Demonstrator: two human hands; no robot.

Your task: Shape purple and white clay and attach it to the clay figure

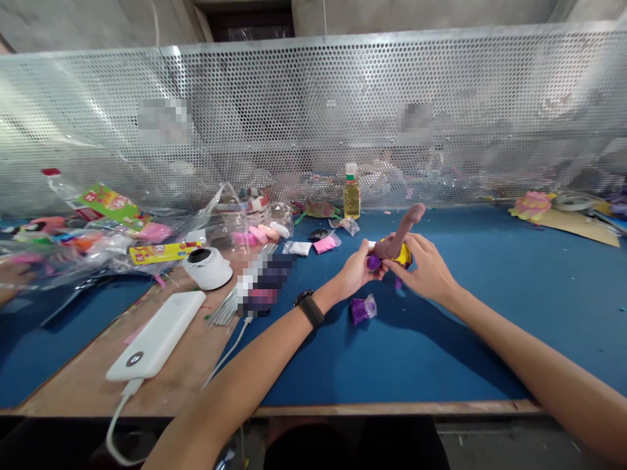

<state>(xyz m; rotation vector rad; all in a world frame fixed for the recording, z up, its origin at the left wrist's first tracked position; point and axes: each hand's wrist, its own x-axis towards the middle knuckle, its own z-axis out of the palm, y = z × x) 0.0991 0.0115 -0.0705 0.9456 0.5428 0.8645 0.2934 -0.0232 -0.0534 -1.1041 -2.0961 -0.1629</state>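
Above the blue table mat, both my hands are closed around a brownish-mauve clay figure (402,234) with a long stalk that rises and bends to the right at its tip. A yellow part with dark marks shows under it on the right. My left hand (360,269), with a dark watch on its wrist, grips the figure's left side, where a purple lump (374,262) shows by the fingers. From the right, my right hand (431,269) holds the yellow side, its thumb pointing at the lump. Below them lies a purple clay packet (361,311).
Small white (297,248) and pink packets (326,244) lie near an oil-coloured bottle (351,196). A white power bank (159,336), thin rods (228,303) and plastic-wrapped items fill the left. Another person's hand (14,277) is at far left. A perforated metal screen (294,117) stands behind.
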